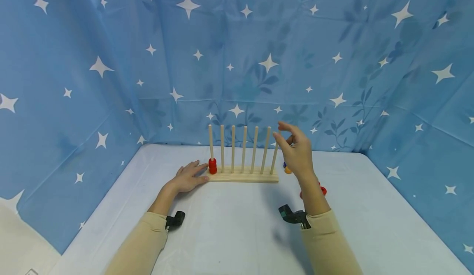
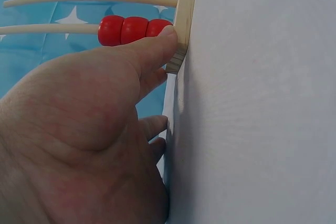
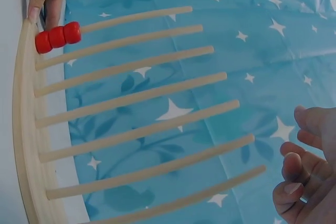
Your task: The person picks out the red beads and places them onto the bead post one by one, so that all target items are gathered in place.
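A wooden peg rack [image 1: 242,177] with several upright pegs stands on the table. Three red beads [image 3: 58,37] are stacked at the foot of its leftmost peg. My left hand [image 1: 189,178] holds the rack's left end, thumb along the front edge beside the beads and index finger behind. Raised near the top of the rightmost peg, my right hand [image 1: 298,151] has thumb and index finger curved apart with nothing between them. In the right wrist view its fingers [image 3: 294,169] lie beside the peg tips.
On the white table [image 1: 237,225], more red beads [image 1: 324,190] lie partly hidden behind the right forearm. An orange bead [image 1: 288,170] and a blue one sit right of the rack. A blue star-patterned curtain [image 1: 237,61] hangs behind and at the sides.
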A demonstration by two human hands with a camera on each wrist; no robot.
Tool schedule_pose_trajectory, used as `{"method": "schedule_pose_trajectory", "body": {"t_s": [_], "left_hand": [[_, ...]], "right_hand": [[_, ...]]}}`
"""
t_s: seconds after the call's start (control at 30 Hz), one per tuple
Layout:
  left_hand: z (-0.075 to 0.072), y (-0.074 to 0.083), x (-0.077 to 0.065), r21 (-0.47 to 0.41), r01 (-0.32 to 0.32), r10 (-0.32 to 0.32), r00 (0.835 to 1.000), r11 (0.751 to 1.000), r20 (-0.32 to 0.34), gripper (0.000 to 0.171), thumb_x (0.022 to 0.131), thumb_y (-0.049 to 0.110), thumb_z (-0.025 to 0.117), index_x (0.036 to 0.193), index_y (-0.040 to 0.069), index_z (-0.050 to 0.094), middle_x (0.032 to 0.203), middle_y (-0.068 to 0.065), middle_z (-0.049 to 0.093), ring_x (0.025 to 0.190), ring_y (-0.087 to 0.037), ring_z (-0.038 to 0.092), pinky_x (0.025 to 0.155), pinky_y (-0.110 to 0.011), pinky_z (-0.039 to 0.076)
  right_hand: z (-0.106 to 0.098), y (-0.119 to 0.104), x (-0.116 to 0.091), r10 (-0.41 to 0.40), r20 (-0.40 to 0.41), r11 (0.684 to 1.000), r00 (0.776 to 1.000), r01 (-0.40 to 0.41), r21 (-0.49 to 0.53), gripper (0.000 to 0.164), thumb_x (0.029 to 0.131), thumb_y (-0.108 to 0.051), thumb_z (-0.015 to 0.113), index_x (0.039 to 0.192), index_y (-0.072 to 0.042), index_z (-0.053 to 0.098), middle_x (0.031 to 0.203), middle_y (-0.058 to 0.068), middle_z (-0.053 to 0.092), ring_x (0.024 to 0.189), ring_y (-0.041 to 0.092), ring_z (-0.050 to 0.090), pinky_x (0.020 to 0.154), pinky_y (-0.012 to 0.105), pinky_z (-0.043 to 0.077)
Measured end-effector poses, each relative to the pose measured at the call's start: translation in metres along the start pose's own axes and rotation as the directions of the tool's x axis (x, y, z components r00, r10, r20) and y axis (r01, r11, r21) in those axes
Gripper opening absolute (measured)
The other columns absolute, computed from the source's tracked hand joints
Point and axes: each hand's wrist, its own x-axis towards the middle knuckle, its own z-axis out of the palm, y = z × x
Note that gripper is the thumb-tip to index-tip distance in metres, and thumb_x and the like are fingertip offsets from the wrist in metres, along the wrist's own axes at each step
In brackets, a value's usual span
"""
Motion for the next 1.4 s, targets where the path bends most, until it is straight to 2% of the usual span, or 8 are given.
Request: {"method": "schedule_pose_trajectory", "body": {"t_s": [0.23,0.47,1.0,1.4], "left_hand": [[-0.003,0.007,-0.003,0.002,0.024,-0.024,0.999,1.000,0.023,0.068,0.104,0.046,0.059,0.162,0.015,0.040,0.171,-0.026,0.018,0.159,-0.050,0.009,0.125,-0.069,-0.002],[-0.006,0.010,-0.005,-0.004,0.030,-0.029,0.999,1.000,0.031,0.068,0.105,0.046,0.059,0.162,0.016,0.040,0.172,-0.025,0.017,0.159,-0.049,0.008,0.125,-0.069,-0.002],[-0.006,0.009,-0.007,-0.024,0.016,-0.016,0.999,1.000,0.028,0.069,0.104,0.048,0.058,0.163,0.016,0.038,0.172,-0.027,0.016,0.159,-0.050,0.006,0.125,-0.069,-0.004],[-0.005,0.006,-0.004,-0.023,0.024,-0.023,0.999,0.999,0.027,0.068,0.104,0.045,0.060,0.162,0.016,0.039,0.172,-0.024,0.017,0.160,-0.047,0.007,0.126,-0.067,-0.004]], "right_hand": [[-0.003,0.034,0.004,0.037,-0.031,0.999,0.999,-0.037,-0.015,0.038,0.101,-0.007,0.069,0.138,-0.002,0.065,0.127,0.023,0.069,0.057,0.014,0.041,0.045,0.018,0.028],[-0.012,0.054,0.005,0.048,-0.035,0.998,0.998,-0.049,-0.048,0.037,0.101,-0.023,0.071,0.137,-0.014,0.068,0.125,0.009,0.073,0.058,0.012,0.045,0.045,0.021,0.034],[-0.029,0.063,0.005,0.127,-0.039,0.988,0.991,-0.130,-0.086,0.040,0.102,-0.029,0.069,0.140,-0.016,0.066,0.128,0.009,0.071,0.058,0.012,0.047,0.048,0.018,0.040],[-0.045,0.090,0.002,0.207,0.009,0.966,0.978,-0.203,-0.159,0.045,0.103,-0.038,0.067,0.142,-0.015,0.064,0.127,0.008,0.071,0.056,0.017,0.049,0.047,0.024,0.044]]}}
